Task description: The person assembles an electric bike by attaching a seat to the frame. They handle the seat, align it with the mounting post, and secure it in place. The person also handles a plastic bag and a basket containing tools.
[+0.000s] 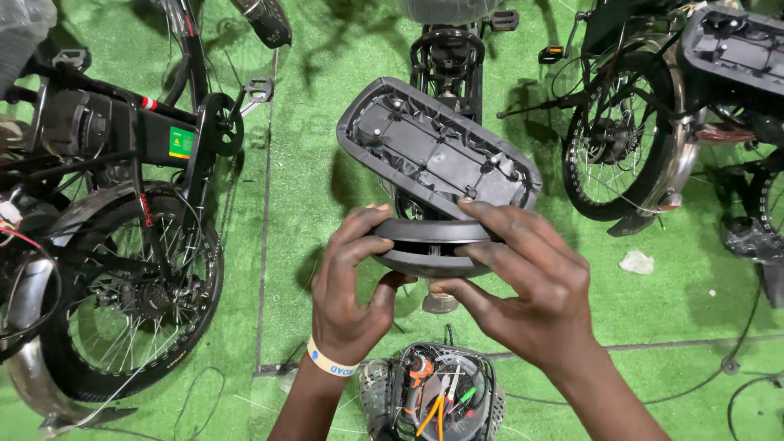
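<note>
Both my hands grip the near end of a black bicycle seat (437,151) that is tipped up so its ribbed plastic underside faces me. My left hand (349,282) wraps the left side of the seat's padded edge, fingers curled over the top. My right hand (523,282) clasps the right side, thumb underneath. A white wristband sits on my left wrist. The seat belongs to a black bike (447,49) standing straight ahead, mostly hidden behind the seat.
A black electric bike with a fat spoked wheel (135,298) stands at the left. Another bike's rear wheel (625,143) and an upturned seat (735,49) are at the right. An open box of coloured wires (437,396) lies below my hands on green artificial turf (302,122).
</note>
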